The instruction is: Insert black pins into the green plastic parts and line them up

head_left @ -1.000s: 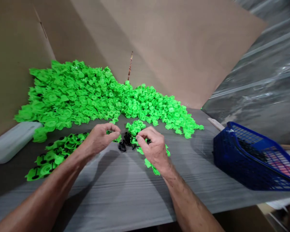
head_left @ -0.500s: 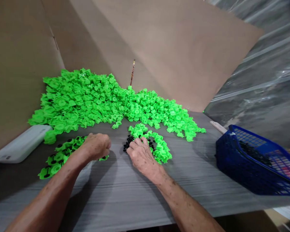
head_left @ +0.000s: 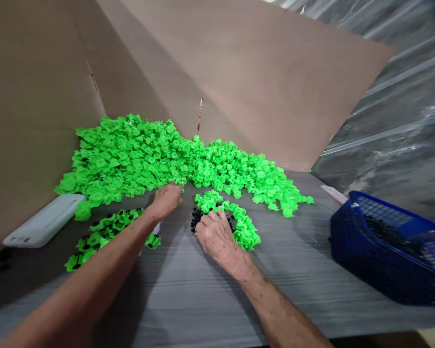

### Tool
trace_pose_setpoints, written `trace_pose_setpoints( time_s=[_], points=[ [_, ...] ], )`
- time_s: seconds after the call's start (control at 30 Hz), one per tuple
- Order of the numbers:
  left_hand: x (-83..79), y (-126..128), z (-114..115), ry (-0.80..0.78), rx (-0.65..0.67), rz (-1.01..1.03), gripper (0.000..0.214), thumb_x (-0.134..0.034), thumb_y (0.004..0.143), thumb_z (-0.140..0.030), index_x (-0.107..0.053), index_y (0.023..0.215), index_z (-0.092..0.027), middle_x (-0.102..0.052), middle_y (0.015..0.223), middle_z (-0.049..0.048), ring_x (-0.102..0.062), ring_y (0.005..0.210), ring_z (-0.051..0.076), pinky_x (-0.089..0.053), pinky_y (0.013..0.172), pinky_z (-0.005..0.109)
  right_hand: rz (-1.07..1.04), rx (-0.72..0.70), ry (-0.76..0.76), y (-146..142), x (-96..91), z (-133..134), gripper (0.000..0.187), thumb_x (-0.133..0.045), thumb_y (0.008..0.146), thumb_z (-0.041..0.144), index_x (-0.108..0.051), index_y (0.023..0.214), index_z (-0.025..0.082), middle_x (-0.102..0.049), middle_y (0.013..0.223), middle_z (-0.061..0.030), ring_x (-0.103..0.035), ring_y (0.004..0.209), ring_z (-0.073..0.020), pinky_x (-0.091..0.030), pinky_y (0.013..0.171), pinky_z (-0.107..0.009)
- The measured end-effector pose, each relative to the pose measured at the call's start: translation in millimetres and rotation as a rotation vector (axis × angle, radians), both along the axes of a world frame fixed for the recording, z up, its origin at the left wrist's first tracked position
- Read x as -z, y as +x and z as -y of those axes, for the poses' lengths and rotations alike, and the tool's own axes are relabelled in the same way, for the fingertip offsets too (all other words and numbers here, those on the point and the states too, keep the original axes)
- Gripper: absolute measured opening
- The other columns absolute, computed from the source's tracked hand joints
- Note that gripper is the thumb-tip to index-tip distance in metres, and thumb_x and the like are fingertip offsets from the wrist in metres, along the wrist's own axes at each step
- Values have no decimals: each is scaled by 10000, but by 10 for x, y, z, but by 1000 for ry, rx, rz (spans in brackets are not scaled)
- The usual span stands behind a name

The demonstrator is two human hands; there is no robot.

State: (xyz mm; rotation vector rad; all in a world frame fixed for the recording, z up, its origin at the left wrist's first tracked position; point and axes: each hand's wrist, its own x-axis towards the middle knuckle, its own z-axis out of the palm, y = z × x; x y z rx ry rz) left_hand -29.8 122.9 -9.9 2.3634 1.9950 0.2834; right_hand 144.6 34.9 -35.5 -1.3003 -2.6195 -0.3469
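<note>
My left hand [head_left: 168,198] reaches to the front edge of a large heap of bright green plastic parts [head_left: 130,157]. Its fingers are closed at a green part there, only partly visible past the fingertips. My right hand [head_left: 215,233] rests over a small pile of black pieces [head_left: 196,219], fingers bent down among them; what they pinch is hidden. A curved cluster of green parts [head_left: 244,227] lies just right of that hand. Under and beside my left forearm sit rows of green parts fitted with black pieces [head_left: 112,224], partly covered by the arm.
A blue plastic basket [head_left: 362,261] holding black pieces stands at the right. At the left lies a white box-like device [head_left: 45,220]. Brown boards [head_left: 246,77] wall the grey table [head_left: 181,290] behind and at left. A thin patterned stick [head_left: 200,117] stands behind the heap.
My left hand has moved forward and right, from above the fitted green parts to the heap's edge. My right hand stays over the black pieces. The view has shifted slightly.
</note>
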Motion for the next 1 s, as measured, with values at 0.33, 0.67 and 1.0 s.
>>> trace_pose_setpoints(
  time_s=[0.33, 0.67, 1.0],
  points=[
    [-70, -30, 80, 80, -97, 408, 493, -521, 763, -187, -573, 1253, -190, -694, 942, 98, -636, 936, 279, -469, 761, 344, -66, 60, -27, 68, -74, 29, 157, -543, 891, 186, -663, 791, 168, -647, 864, -64, -515, 895, -239, -296, 756, -378],
    [-75, 36, 673, -731, -99, 1942, 146, -608, 766, -175, -593, 912, -173, -652, 776, 49, -635, 622, 151, -495, 532, 234, -255, 48, -123, 145, -102, -15, 143, -612, 841, 188, -685, 718, 184, -661, 813, -51, -562, 837, -206, -342, 764, -342],
    [21, 45, 659, -781, -110, 1801, 150, -494, 879, -183, -617, 944, -129, -670, 723, 87, -658, 585, 165, -509, 485, 224, -991, 150, -482, 147, -93, -85, 80, -577, 689, 186, -623, 625, 172, -572, 533, 36, -489, 497, -105, -361, 515, -228]
  ],
)
